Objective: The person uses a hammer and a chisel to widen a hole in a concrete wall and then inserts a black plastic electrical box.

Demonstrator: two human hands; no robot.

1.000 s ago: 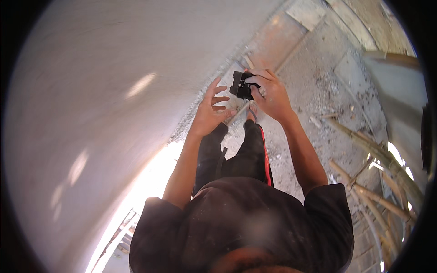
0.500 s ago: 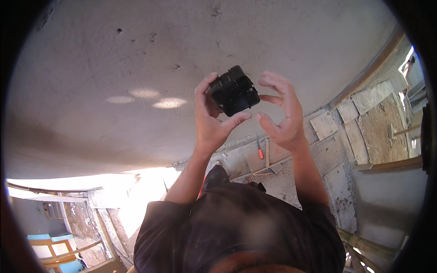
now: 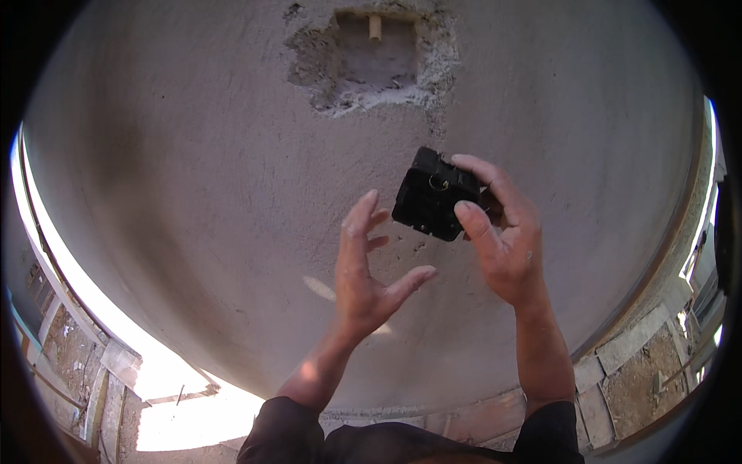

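In my right hand [image 3: 506,240] is a black plastic electrical box [image 3: 434,197], gripped at its right side, with the thumb in front and fingers behind. Tilted, the box hangs in front of the plastered wall [image 3: 232,178]. A small ring-shaped detail shows on the face turned toward me. My left hand [image 3: 367,271] is just left of the box and apart from it, fingers and thumb spread around nothing. Above both hands, a roughly square recess [image 3: 377,58] is cut into the wall, with broken edges and a short pale pipe end [image 3: 375,29] at its top.
The grey wall fills most of the view. Paving slabs [image 3: 610,402] and bare soil run along the lower right. Bright sunlit ground [image 3: 193,421] lies at the lower left, beside boards and earth.
The black electrical box has passed from my left hand to my right. My view has risen, bringing the wall recess in; the orange-handled tool on the ground is out of view.
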